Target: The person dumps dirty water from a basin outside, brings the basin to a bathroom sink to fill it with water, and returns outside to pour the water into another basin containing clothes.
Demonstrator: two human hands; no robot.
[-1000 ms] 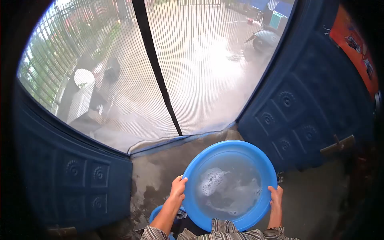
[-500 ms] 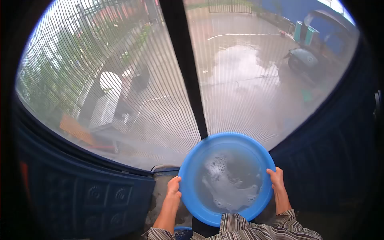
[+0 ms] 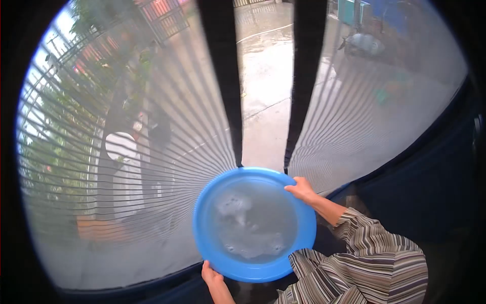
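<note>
A round blue basin holds cloudy water with patches of white foam. My left hand grips its rim at the lower left, and my right hand grips the rim at the upper right, thumb over the edge. The basin's far edge touches a striped mesh curtain, whose two black center bands stand apart with a gap between them. The striped shirt front meets the basin's near rim.
Through the gap lies wet pavement. Behind the mesh are a white round object, a fence with plants at the left, and a covered scooter-like shape at the upper right. Dark blue door panels flank the opening.
The basin has moved up against the curtain, and its black bands have parted. My hands have turned with the basin, the right one higher and the left one lower. The lower tub is out of sight.
</note>
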